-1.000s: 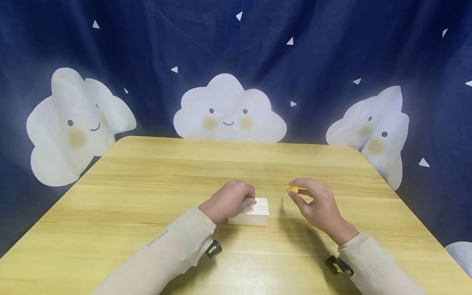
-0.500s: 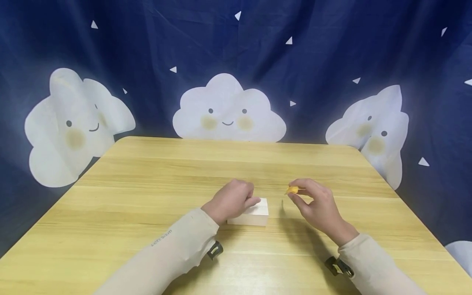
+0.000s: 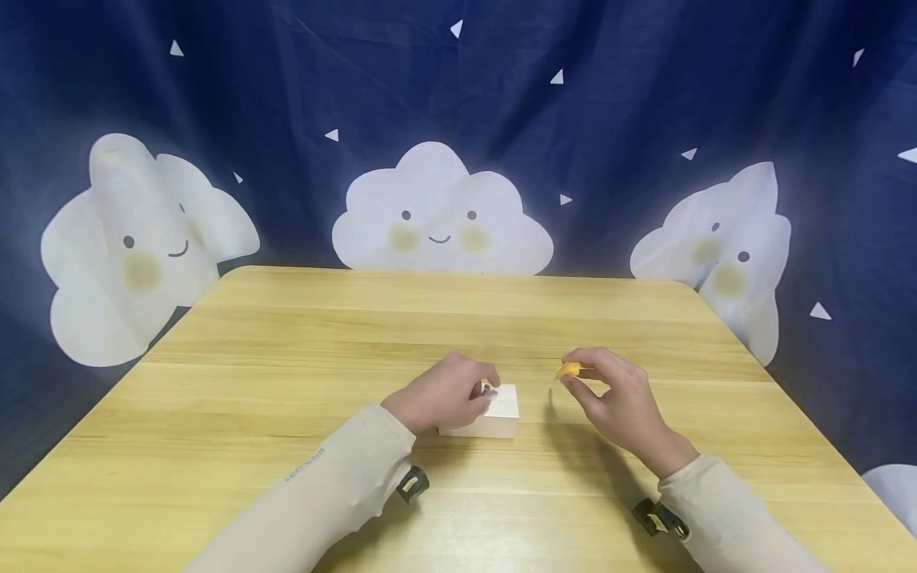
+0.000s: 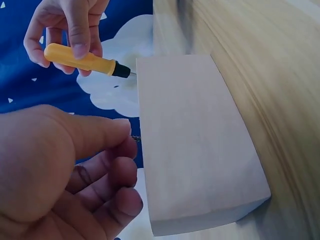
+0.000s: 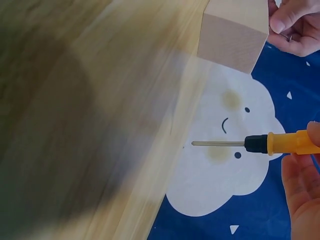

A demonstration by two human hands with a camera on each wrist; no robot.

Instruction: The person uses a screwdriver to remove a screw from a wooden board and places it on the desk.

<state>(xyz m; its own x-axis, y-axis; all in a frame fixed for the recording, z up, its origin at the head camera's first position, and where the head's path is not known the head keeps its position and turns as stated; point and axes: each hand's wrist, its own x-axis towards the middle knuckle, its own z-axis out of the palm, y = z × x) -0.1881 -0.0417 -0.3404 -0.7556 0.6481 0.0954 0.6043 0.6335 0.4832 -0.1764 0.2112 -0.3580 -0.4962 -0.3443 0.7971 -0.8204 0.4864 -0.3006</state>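
A pale wooden block (image 3: 478, 428) lies on the table in the head view. Over its top is my left hand (image 3: 446, 391), thumb and index finger pinching a small dark screw (image 4: 135, 138) against the block's top face. Its other fingers curl loosely beside the block in the left wrist view. To the right, my right hand (image 3: 622, 398) holds a screwdriver (image 5: 287, 143) by its yellow handle, raised above the table. The screwdriver's dark collar and thin metal shaft show in the right wrist view, with the tip pointing down and apart from the block.
The light wood-grain table (image 3: 286, 382) extends round the block on all sides. Behind it hangs a dark blue curtain (image 3: 616, 119) printed with white smiling clouds and small triangles. Black wrist bands (image 3: 413, 485) sit at both sleeve cuffs.
My left hand's index finger and thumb have shifted over the block's top, and the screw now shows between them. My right hand and the screwdriver stay nearly still.
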